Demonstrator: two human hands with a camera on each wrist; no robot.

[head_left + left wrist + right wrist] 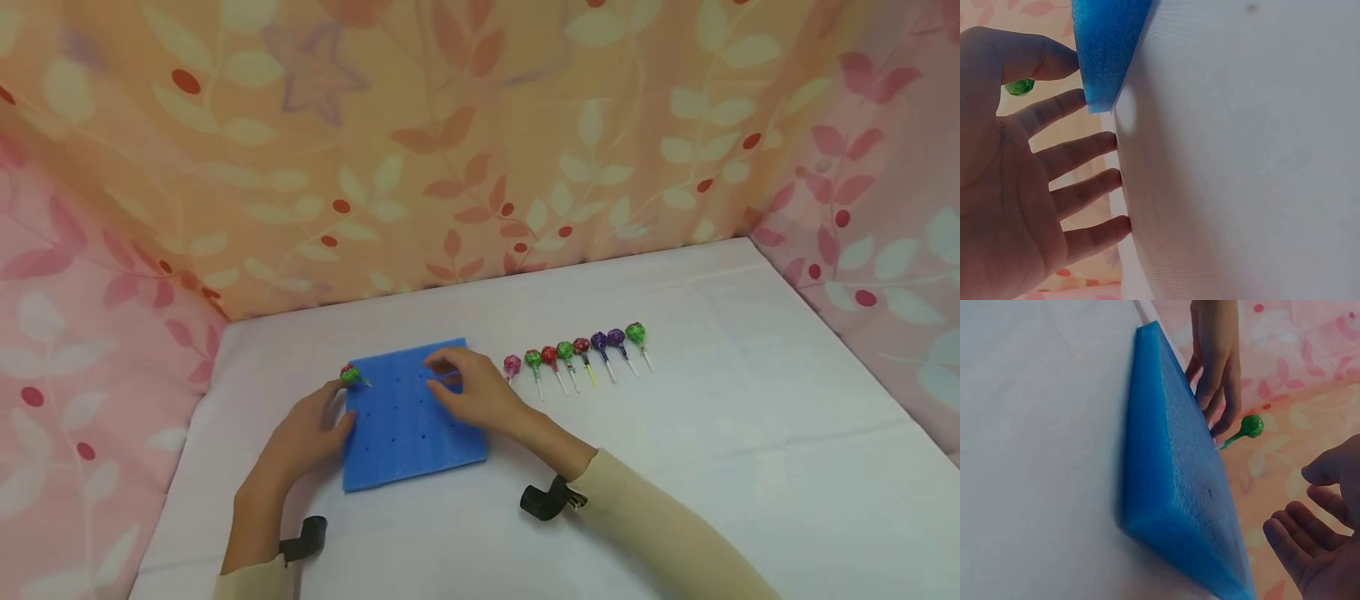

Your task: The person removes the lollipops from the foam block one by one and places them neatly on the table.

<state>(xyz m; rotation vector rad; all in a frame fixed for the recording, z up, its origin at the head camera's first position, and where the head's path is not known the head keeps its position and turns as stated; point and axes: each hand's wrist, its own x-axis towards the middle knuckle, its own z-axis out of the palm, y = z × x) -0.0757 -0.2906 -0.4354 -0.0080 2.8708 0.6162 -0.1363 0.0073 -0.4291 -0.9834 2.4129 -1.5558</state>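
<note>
A blue foam block with rows of small holes lies on the table. One lollipop with a green and red wrapper stands by its stick in the far left corner. My left hand is at the block's left edge; in the left wrist view its thumb and index fingertip touch the foam, while the other fingers rest extended on the table. Over the block's right half hovers my right hand, thumb and fingers loosely bent and apart, nothing between them. The right wrist view shows its palm beside the foam.
Several wrapped lollipops in pink, green, red and purple lie in a slanting row on the white tabletop, right of the block. Floral cloth hangs behind and at both sides. A black camera mount sits at each wrist.
</note>
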